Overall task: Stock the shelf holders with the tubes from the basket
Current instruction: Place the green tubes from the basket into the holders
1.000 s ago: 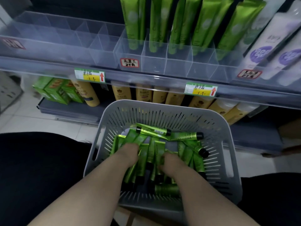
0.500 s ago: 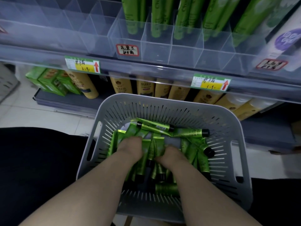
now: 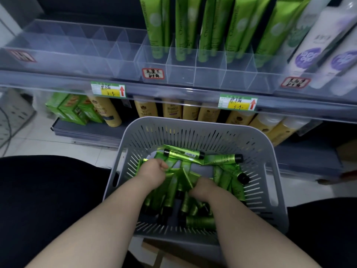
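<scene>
glossy green black-capped squeeze tubes [image 3: 222,158] heaped in slotted grey plastic basket [image 3: 193,132], left hand [image 3: 153,173] clenched round flat crimped tube ends, right hand [image 3: 202,188] just beside, fingers curled on another tube, clear rigid shelf holders [image 3: 208,74] above

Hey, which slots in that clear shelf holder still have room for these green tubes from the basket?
The clear compartments left of the handwritten label look bare. From the label rightward, they hold tall green tubes at the back, with the fronts bare. Far right, white tubes crowd it.
</scene>
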Demonstrator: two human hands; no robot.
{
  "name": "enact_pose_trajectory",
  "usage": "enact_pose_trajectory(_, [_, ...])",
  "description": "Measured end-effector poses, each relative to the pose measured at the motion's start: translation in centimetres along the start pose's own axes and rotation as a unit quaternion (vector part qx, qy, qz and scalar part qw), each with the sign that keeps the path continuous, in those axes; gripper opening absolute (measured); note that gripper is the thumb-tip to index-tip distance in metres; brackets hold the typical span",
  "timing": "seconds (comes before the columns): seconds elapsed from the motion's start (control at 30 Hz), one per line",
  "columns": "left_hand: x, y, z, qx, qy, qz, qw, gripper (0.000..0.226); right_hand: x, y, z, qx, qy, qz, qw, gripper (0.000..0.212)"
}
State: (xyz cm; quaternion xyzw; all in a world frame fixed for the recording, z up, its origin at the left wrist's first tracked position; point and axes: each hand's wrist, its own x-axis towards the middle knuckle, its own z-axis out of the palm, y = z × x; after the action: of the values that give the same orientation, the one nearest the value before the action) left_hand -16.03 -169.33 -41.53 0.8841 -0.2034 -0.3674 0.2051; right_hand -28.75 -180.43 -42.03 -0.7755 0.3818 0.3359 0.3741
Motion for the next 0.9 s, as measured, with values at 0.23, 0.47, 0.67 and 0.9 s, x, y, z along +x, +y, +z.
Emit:
enact_pose_trajectory(0.23, [-3.5,1.2,-2.4,-0.102,0.111,0.056,0.987,0.021,-5.5,-2.2,-1.6,0.037,-0.023,-0.068,0.997,0.036])
enact_pose_trajectory(0.47, [-4.5,1.5,-2.9,-0.340,0.150,0.064,0.926,0.025,-0.9,0.6,0.1,0.182,0.084,-0.026,0.979,0.046])
enact_pose_trajectory(0.67, [-4.2,1.7,-2.5,-0.543,0.162,-0.010,0.824,0.028,-2.0,0.0,-0.3,0.286,0.147,-0.026,0.946,0.071])
enact_pose_trajectory(0.9, [-4.4,1.2,-1.3,-0.446,0.081,0.001,0.891,0.046,-5.0,-0.2,-0.9,0.334,0.147,-0.067,0.929,0.027])
